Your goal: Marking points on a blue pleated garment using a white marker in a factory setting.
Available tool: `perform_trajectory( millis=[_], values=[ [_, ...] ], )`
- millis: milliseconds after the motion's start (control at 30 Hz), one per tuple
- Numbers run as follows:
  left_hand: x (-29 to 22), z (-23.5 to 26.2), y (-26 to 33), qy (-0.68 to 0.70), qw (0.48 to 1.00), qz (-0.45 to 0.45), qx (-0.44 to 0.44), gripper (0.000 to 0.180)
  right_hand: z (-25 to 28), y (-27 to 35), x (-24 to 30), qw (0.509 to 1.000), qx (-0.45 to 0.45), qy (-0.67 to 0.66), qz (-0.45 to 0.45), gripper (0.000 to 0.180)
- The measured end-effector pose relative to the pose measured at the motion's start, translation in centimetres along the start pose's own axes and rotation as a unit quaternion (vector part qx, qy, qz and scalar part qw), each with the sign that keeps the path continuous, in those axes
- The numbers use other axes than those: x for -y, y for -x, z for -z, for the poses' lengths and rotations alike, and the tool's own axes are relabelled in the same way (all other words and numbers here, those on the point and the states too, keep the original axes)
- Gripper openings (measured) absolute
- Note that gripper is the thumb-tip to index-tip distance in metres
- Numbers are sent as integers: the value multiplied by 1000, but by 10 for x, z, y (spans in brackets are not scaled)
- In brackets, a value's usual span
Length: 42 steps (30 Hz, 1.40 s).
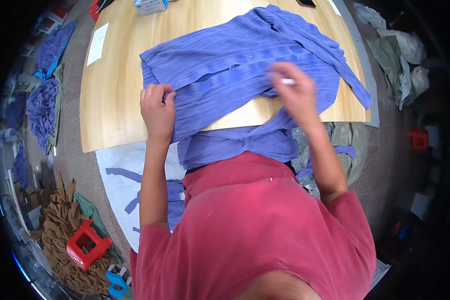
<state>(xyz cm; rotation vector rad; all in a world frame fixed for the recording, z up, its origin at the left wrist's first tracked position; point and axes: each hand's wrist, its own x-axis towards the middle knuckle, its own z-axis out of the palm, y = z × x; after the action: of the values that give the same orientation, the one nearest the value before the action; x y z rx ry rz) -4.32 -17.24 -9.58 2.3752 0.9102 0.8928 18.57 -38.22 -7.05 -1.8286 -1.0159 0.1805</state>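
A periwinkle-blue crinkled long-sleeved shirt (220,60) lies spread on the wooden table, its hem to the left and a sleeve trailing to the right. Its front placket runs lengthwise, with a narrow gap showing in it. At the hem, my left hand (158,110) pinches the fabric between thumb and fingers. My right hand (296,95) is above the shirt's near right part, blurred by motion, its fingers curled. A small white thing (287,81) shows at those fingers; its kind is unclear. More blue cloth (240,145) hangs between the table edge and my body.
The table (115,110) carries a blue-and-white box (151,6), a phone (306,3) and a white paper (97,45). Blue garments (44,107) are heaped at the left. Brown cloth (60,235) and a red stool (87,245) are lower left. Plastic bags (402,55) stand at the right.
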Motion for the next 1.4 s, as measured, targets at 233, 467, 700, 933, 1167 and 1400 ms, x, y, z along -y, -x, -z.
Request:
perform_trajectory(
  millis=[233,467,700,933,1167,1400],
  values=[
    [18,5,14,-96,995,15,-17,14,-119,-9,21,939,70,189,278,16],
    [24,7,15,68,997,33,-6,16,-101,-2,27,950,98,174,238,17],
    [11,5,35,-7,996,36,82,25,-101,6,7,963,128,173,164,17],
    [12,12,40,-20,995,26,98,39,-92,-3,30,981,150,45,113,9],
    [12,12,41,-24,995,24,94,39,-122,-12,60,966,223,-130,20,29],
    [16,11,42,13,998,21,50,34,-152,-4,53,952,213,-221,6,19]
  ],
)
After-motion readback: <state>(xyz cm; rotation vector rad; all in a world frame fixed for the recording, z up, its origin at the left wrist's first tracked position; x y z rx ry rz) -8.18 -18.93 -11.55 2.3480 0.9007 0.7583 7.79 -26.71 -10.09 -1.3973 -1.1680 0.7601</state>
